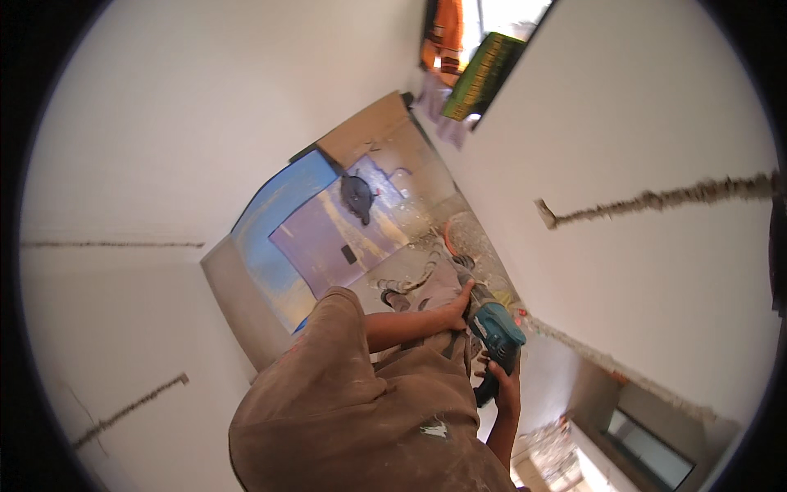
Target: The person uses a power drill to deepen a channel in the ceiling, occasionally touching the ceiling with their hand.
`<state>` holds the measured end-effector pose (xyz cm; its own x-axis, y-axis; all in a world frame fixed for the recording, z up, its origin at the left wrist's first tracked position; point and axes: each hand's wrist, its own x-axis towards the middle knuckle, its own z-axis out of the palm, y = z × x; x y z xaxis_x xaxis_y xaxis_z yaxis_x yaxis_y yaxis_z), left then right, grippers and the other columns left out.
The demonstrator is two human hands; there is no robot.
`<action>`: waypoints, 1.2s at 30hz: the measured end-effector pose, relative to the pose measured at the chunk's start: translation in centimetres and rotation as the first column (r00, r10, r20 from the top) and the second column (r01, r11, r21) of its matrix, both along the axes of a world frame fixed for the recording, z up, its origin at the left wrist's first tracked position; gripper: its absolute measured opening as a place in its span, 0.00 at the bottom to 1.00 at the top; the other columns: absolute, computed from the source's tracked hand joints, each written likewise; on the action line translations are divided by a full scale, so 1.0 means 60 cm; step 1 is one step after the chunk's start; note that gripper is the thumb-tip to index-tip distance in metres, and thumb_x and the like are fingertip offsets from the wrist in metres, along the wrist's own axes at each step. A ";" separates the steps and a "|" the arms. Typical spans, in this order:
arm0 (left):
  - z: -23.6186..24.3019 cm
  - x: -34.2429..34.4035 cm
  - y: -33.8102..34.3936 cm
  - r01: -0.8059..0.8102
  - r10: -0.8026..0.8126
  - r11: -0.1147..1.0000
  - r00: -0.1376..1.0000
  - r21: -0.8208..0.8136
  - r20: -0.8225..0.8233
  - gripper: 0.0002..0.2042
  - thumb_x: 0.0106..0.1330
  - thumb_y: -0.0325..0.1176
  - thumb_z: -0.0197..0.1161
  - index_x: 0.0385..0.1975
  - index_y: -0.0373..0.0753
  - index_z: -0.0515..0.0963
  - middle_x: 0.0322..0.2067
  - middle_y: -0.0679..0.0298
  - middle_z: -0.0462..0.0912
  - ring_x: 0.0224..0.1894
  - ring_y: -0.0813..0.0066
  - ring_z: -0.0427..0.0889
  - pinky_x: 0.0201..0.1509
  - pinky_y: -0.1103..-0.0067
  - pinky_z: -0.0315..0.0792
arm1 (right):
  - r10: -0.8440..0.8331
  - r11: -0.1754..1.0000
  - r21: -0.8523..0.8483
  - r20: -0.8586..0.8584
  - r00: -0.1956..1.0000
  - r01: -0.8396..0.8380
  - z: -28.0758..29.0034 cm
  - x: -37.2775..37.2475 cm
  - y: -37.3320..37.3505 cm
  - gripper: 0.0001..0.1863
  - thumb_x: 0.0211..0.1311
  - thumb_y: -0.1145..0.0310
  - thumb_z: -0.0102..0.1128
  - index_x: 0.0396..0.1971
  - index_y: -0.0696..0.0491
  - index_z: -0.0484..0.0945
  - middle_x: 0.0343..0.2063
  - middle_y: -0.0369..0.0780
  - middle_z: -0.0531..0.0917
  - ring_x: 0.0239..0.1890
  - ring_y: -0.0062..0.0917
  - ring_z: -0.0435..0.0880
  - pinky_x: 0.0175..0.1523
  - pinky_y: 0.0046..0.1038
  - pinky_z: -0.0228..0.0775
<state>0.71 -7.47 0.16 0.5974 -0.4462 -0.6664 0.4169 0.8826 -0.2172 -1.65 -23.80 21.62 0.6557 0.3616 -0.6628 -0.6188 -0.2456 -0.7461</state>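
A teal and black rotary hammer (494, 324) slants across the picture just right of the middle, its front end pointing up and to the left. My left hand (457, 312) is closed around its grey front part. At the back end, my right hand (503, 384) wraps round the black rear handle (490, 389). The tip of the tool lies among rubble and is hard to make out. My brown, dusty shirt (352, 402) fills the lower middle and hides part of the floor.
A purple sheet (316, 246) and a blue sheet (275, 209) cover the floor, with a black bag (357, 197) on top. Debris (471, 238) and an orange cable (448, 238) lie along the right wall. That wall has a rough chiselled groove (656, 201). A window opening (492, 20) holds orange cloth.
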 end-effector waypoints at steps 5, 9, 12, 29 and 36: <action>0.037 0.006 0.016 0.050 -0.050 0.999 0.992 0.001 0.113 0.40 0.55 0.71 0.47 0.55 0.40 0.70 0.53 0.59 0.74 0.57 0.61 0.69 0.65 0.62 0.56 | -0.054 0.999 -0.003 -0.023 0.998 0.054 -0.012 -0.008 0.001 0.33 0.51 0.73 0.62 0.58 0.53 0.58 0.37 0.41 0.79 0.35 0.26 0.81 0.32 0.26 0.77; 0.088 0.003 0.015 0.095 -0.105 0.994 0.964 0.054 0.245 0.40 0.58 0.71 0.42 0.56 0.40 0.67 0.55 0.56 0.72 0.58 0.58 0.69 0.66 0.61 0.57 | -0.104 0.993 -0.046 0.046 0.994 0.106 0.007 -0.038 -0.018 0.41 0.50 0.76 0.62 0.63 0.52 0.50 0.36 0.42 0.79 0.33 0.25 0.80 0.33 0.27 0.75; 0.154 0.043 -0.003 0.126 -0.139 0.990 0.948 0.065 0.285 0.38 0.59 0.68 0.46 0.57 0.39 0.65 0.55 0.56 0.72 0.58 0.58 0.69 0.65 0.61 0.58 | -0.172 0.985 0.035 0.118 0.978 0.169 0.048 -0.042 -0.033 0.42 0.50 0.78 0.61 0.63 0.51 0.48 0.37 0.44 0.78 0.37 0.27 0.80 0.36 0.28 0.76; 0.847 0.425 -0.142 0.166 -0.090 0.984 0.205 0.056 0.975 0.36 0.60 0.53 0.62 0.57 0.31 0.60 0.50 0.56 0.71 0.51 0.70 0.74 0.58 0.74 0.70 | -0.338 0.798 0.164 0.919 0.205 0.580 0.385 0.069 -0.029 0.18 0.52 0.80 0.56 0.46 0.61 0.72 0.39 0.46 0.79 0.41 0.32 0.80 0.45 0.32 0.74; 0.967 0.481 -0.159 0.217 0.002 0.976 0.066 -0.016 0.998 0.33 0.65 0.58 0.51 0.55 0.32 0.61 0.48 0.52 0.71 0.54 0.65 0.72 0.61 0.71 0.67 | -0.324 0.780 0.272 0.946 -0.009 0.564 0.525 0.136 -0.019 0.33 0.49 0.68 0.64 0.54 0.63 0.61 0.36 0.51 0.76 0.29 0.28 0.78 0.32 0.26 0.73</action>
<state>29.60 -17.00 58.21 0.5916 -0.5790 0.5610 0.4301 0.8152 0.3878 6.51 -24.95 53.11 0.7453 -0.2857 0.6024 0.4833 -0.3910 -0.7833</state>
